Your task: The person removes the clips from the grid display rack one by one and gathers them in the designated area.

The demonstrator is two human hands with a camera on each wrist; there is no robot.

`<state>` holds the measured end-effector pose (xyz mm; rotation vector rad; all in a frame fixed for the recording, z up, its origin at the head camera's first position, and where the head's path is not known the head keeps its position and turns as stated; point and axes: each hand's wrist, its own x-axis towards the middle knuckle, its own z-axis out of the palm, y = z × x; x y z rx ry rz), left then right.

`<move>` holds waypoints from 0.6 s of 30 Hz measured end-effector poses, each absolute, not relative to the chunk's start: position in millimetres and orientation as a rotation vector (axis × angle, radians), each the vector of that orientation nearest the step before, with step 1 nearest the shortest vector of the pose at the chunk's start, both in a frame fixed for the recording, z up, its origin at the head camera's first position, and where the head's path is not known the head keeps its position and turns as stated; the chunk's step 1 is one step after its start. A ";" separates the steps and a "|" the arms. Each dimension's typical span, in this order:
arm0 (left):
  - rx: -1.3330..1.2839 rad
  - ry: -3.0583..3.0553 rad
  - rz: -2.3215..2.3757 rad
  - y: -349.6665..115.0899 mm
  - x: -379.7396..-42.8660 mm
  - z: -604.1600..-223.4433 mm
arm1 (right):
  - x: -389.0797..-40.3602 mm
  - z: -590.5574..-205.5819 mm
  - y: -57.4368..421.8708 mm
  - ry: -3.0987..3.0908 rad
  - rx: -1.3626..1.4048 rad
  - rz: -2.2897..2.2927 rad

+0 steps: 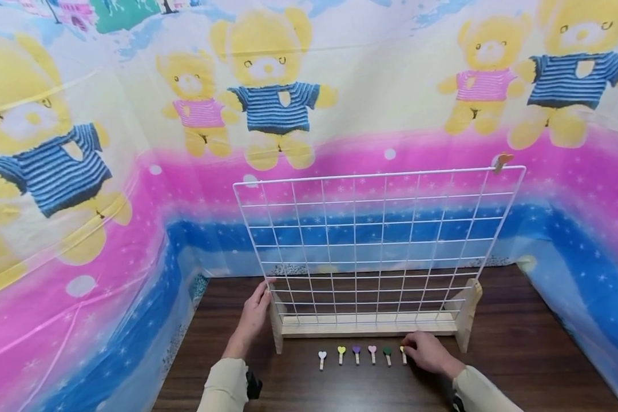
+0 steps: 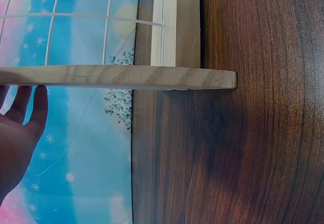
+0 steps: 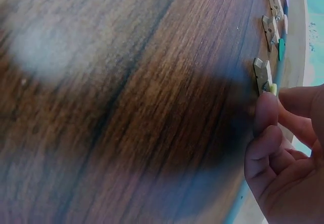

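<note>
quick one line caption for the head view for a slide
Left hand steadies a white wire grid on its wooden stand while the right hand touches the last in a row of heart clips.

A dark wooden desk [image 1: 520, 366] runs across the near part of the scene. Five small pegs topped with hearts lie on it in a row: white [image 1: 322, 359] at the left, then yellow [image 1: 341, 353], purple [image 1: 357, 353], pink [image 1: 373, 353] and green [image 1: 387, 354] towards the right. An orange peg [image 1: 502, 162] is clipped to the grid's top right corner. Far behind and round both sides hangs a bright sheet [image 1: 134, 171] printed with yellow teddy bears in striped jumpers, above bands of pink and starry blue.
</note>
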<state>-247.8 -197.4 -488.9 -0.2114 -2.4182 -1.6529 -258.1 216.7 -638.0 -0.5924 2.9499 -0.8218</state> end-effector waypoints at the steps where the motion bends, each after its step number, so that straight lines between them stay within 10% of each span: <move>1: -0.215 -2.417 -1.650 -197.3 -247.7 -489.7 | -257.0 -636.8 217.5 2.961 -0.582 -0.809; 18: -0.207 -2.431 -1.654 -196.9 -247.0 -487.5 | -245.0 -545.5 240.7 2.948 -0.818 -0.900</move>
